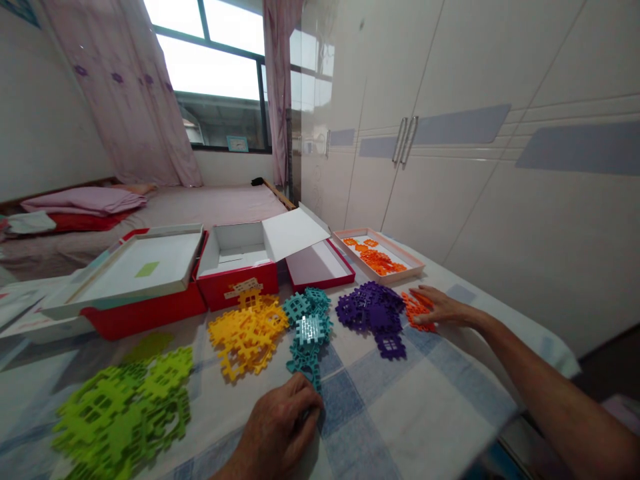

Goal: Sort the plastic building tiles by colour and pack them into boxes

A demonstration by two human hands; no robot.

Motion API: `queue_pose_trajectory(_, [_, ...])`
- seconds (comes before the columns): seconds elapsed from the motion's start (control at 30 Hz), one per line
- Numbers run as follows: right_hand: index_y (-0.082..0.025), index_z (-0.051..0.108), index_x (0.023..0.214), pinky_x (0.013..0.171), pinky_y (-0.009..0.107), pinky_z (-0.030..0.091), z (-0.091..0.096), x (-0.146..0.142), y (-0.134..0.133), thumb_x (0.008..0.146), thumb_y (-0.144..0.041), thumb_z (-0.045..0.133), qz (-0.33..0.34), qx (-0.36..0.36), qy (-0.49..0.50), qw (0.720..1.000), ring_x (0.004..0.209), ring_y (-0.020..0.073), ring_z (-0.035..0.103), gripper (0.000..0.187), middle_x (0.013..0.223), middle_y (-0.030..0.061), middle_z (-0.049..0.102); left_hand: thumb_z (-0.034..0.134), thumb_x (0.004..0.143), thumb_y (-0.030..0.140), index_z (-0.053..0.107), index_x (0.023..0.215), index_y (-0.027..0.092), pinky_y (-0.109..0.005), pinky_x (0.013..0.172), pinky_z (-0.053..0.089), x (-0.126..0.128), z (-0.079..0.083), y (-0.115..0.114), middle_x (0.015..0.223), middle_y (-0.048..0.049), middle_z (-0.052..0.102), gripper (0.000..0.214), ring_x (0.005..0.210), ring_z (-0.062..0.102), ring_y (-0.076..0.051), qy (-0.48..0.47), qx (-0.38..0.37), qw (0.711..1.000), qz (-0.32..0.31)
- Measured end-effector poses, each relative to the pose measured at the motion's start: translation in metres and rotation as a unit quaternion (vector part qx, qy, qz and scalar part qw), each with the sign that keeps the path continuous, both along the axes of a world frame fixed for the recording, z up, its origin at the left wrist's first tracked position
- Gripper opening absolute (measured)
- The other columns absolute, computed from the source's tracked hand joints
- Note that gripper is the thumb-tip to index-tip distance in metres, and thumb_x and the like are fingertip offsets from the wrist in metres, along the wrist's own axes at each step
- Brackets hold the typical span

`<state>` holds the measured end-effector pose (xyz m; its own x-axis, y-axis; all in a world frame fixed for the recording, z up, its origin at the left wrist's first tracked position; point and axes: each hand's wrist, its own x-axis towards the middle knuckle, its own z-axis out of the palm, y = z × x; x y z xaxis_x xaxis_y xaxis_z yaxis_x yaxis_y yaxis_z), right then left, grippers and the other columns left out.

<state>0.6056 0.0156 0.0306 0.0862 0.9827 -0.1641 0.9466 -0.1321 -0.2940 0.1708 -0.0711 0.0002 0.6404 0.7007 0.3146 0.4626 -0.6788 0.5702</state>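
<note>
My left hand (285,417) rests on the checked tablecloth with its fingers curled, its fingertips touching the near end of the teal pile of plastic grid pieces (307,327). My right hand (437,308) reaches out flat, fingers stretched over a few orange pieces (414,312) lying beside the purple pile (373,310). A yellow pile (247,330) lies left of the teal one. A green pile (125,407) sits at the near left.
A shallow tray (413,263) with more orange pieces stands behind my right hand. Red boxes with white lids (150,293) (235,277) (320,267) line the table's back. White wardrobe doors (450,133) rise to the right; a bed (200,207) lies behind.
</note>
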Motion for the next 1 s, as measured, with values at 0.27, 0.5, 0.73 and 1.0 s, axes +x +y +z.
queue_pose_trajectory(0.27, [-0.015,0.066,0.113,0.095,0.041,0.043,-0.006,0.018,-0.005,0.056,-0.070,0.062,0.007,0.054,-0.016,0.998,0.104,0.0315,0.058,0.080,0.110,0.0148,0.064,0.041,0.084,0.011,0.062,0.080,0.018,-0.020,0.062,0.045,0.001,0.002,0.000,0.077,-0.0038,0.059,0.022,0.068,0.059,-0.012,-0.012,-0.004,1.000,0.001])
queue_pose_trajectory(0.5, [-0.017,0.066,0.109,0.095,0.041,0.045,-0.013,0.039,-0.027,0.064,-0.063,0.053,-0.022,0.107,0.044,0.993,0.107,0.0311,0.059,0.066,0.117,0.0133,0.064,0.041,0.084,0.011,0.062,0.079,0.017,-0.020,0.063,0.044,0.002,0.003,-0.001,0.078,-0.0044,0.060,0.022,0.069,0.059,-0.012,0.000,-0.010,1.000,0.004])
queue_pose_trajectory(0.73, [-0.018,0.068,0.101,0.086,0.041,0.049,-0.017,0.045,-0.033,0.065,-0.037,0.049,-0.095,0.132,-0.034,0.986,0.091,0.0283,0.063,0.045,0.097,0.0106,0.069,0.042,0.084,0.010,0.062,0.080,0.018,-0.020,0.064,0.045,0.000,-0.002,0.000,0.078,-0.0036,0.059,0.021,0.071,0.059,-0.012,-0.013,-0.008,1.000,-0.001])
queue_pose_trajectory(1.0, [-0.016,0.064,0.116,0.100,0.041,0.042,-0.017,0.039,-0.054,0.067,-0.050,0.048,0.000,0.116,0.032,0.993,0.116,0.0314,0.055,0.062,0.126,0.0136,0.060,0.042,0.083,0.010,0.061,0.079,0.018,-0.021,0.064,0.045,0.001,0.001,-0.001,0.078,-0.0037,0.060,0.021,0.070,0.059,-0.013,-0.012,-0.013,1.000,-0.002])
